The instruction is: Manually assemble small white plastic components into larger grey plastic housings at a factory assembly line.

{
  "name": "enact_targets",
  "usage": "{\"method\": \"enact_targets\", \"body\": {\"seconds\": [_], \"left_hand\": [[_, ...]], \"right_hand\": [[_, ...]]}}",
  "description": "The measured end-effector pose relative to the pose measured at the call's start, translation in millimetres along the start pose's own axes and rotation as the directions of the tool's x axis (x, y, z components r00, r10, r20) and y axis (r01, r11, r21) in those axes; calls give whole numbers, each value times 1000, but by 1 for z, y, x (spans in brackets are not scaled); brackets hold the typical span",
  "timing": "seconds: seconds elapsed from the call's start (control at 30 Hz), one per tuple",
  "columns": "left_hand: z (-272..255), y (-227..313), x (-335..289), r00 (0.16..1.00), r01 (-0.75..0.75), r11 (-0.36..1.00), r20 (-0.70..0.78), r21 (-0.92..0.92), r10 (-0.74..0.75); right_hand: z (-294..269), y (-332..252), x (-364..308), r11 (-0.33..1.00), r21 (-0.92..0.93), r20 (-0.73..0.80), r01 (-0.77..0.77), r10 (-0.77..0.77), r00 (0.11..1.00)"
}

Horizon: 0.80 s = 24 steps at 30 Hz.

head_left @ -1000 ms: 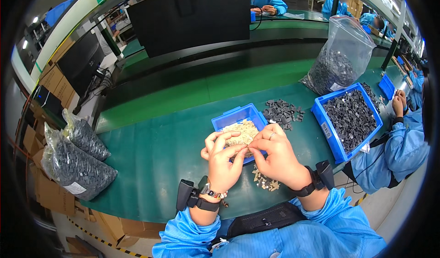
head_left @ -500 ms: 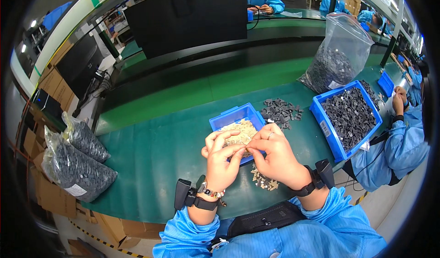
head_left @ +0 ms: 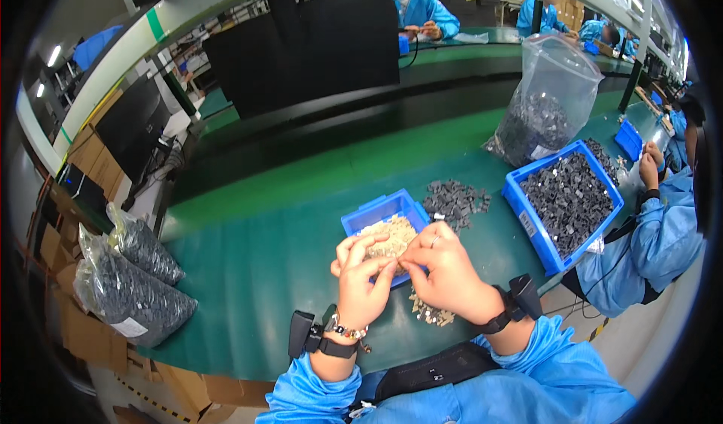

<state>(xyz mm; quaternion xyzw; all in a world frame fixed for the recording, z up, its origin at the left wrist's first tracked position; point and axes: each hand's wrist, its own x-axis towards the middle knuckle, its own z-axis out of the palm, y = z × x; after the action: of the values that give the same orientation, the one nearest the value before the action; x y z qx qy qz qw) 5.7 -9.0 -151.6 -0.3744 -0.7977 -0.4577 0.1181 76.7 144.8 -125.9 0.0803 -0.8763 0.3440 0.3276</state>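
My left hand and my right hand meet fingertip to fingertip just in front of a small blue bin full of small beige parts. Both hands pinch something tiny between thumb and fingers; the piece itself is too small to make out. A little heap of beige assembled pieces lies on the green table under my right wrist. A loose pile of dark grey parts lies just behind and to the right of the small bin.
A larger blue bin of dark parts stands to the right, with a clear bag of dark parts behind it. Two filled bags lie at the table's left edge. A co-worker in blue sits at the right; others work across the conveyor.
Both hands stay together over the small blue bin, with only slight finger movement. The view has shifted a little.
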Motion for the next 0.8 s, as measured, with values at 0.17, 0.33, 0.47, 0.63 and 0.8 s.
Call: {"method": "enact_targets", "body": {"seconds": [0.17,0.33,0.47,0.63,0.8], "left_hand": [[3,-2,-3,1000,-9,1000,-4,-6,9],[6,-1,-3,1000,10,1000,-26,-12,-10],[7,-4,-3,995,40,999,-91,-4,-40],[6,-4,-2,985,87,991,-158,101,-70],[6,-5,-1,984,102,987,-157,121,-83]], "right_hand": [[0,1,-4,1000,2,19,-22,22,1000],[-2,0,-5,1000,-5,23,-12,13,1000],[-5,-1,-3,1000,-17,1,-17,17,1000],[-12,4,2,1000,-26,-61,-12,10,998],[-13,9,6,998,-61,-100,34,-40,994]]}}
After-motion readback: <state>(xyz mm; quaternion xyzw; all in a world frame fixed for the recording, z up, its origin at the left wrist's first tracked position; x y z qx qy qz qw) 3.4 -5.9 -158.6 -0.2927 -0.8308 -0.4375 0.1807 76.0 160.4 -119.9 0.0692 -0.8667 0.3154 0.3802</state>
